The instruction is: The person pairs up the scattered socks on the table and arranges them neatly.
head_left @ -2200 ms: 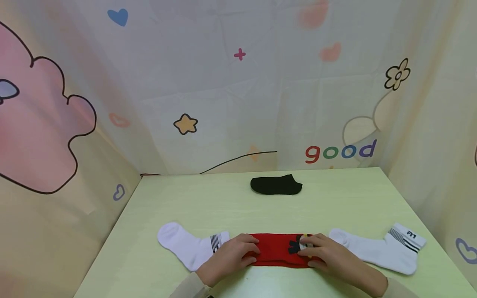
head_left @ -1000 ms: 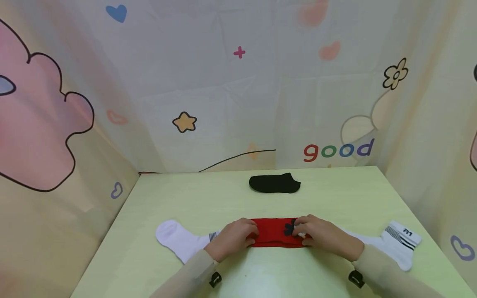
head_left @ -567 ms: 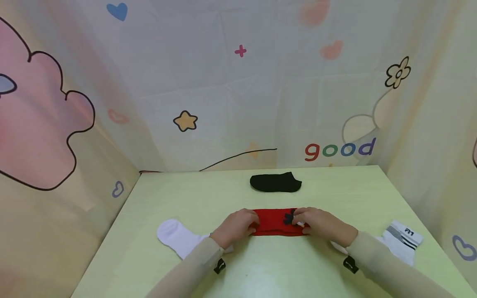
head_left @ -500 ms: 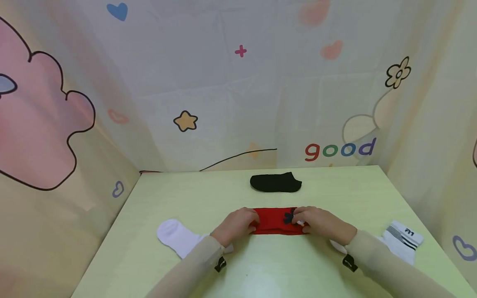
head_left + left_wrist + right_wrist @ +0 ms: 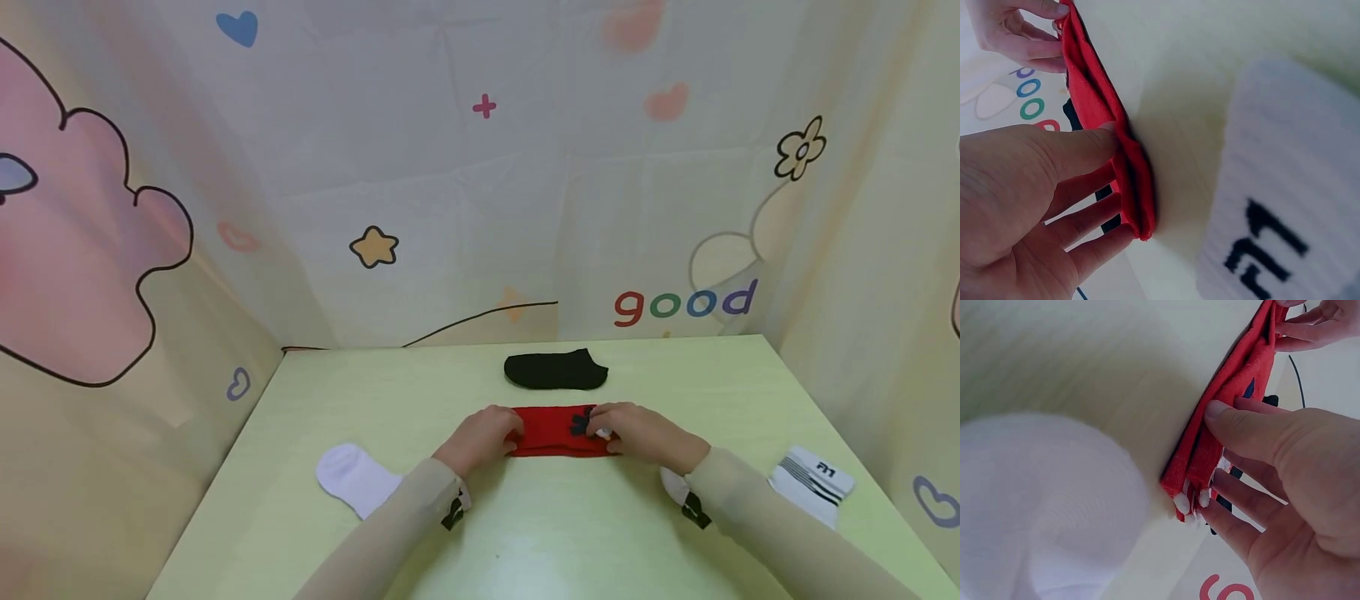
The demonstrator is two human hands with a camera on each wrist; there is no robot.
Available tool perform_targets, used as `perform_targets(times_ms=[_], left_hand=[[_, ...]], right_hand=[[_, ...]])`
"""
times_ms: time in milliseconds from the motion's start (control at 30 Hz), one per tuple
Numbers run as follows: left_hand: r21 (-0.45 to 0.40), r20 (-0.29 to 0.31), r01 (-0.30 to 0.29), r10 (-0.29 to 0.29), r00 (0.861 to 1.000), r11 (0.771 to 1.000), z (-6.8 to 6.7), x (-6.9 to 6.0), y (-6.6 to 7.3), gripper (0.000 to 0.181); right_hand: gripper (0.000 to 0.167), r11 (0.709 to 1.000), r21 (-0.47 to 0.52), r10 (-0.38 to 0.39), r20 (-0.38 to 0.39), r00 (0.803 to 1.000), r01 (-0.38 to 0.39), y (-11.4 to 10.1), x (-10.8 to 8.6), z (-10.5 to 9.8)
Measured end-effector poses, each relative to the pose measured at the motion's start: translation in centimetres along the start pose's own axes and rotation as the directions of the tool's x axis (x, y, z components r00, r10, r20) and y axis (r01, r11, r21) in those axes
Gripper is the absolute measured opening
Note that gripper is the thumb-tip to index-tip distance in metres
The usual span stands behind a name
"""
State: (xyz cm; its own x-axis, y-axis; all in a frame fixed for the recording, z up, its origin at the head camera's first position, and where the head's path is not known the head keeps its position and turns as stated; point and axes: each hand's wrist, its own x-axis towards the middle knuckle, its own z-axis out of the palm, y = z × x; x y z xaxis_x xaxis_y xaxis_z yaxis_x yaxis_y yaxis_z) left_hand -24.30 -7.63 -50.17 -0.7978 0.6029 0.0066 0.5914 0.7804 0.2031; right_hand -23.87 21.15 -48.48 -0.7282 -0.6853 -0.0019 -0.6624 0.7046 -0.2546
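Note:
A red sock (image 5: pixel 551 433) with a dark cartoon print lies folded flat and lengthwise across the table. My left hand (image 5: pixel 482 439) pinches its left end, and my right hand (image 5: pixel 647 436) pinches the right end, partly covering the print. In the left wrist view, the thumb is on the near edge of the layered red cloth (image 5: pixel 1088 94) and the fingers spread along the other side. The right wrist view shows a similar grip by the right hand (image 5: pixel 1310 481), with white tufts at the cloth's end. Just beyond the red sock lies a black ankle sock (image 5: pixel 555 370).
A white sock (image 5: pixel 354 479) lies at left, partly hidden by the left sleeve (image 5: pixel 397 533). Another white sock (image 5: pixel 812 485) with black stripes lies at right, its middle under the right sleeve (image 5: pixel 780 533). A printed curtain (image 5: pixel 450 167) hangs along the table's (image 5: pixel 570 533) back edge.
Both hands have carried the red sock away from me, up the table toward the black sock. The forearms now cover more of the white socks, which stay in place.

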Motion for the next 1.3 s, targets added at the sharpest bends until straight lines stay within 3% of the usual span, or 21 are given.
perform_targets(times_ms=[600, 1300], left_hand=[[-0.042, -0.012, 0.070, -0.071, 0.997, 0.997, 0.0, 2.0, -0.7, 0.014], [-0.025, -0.016, 0.091, -0.091, 0.996, 0.996, -0.2, 2.9, -1.0, 0.013]], right_hand=[[0.026, 0.999, 0.032, 0.024, 0.001, 1.000, -0.024, 1.8, 1.7, 0.0], [0.027, 0.996, 0.047, 0.074, 0.014, 0.997, -0.074, 2.3, 2.5, -0.3]])
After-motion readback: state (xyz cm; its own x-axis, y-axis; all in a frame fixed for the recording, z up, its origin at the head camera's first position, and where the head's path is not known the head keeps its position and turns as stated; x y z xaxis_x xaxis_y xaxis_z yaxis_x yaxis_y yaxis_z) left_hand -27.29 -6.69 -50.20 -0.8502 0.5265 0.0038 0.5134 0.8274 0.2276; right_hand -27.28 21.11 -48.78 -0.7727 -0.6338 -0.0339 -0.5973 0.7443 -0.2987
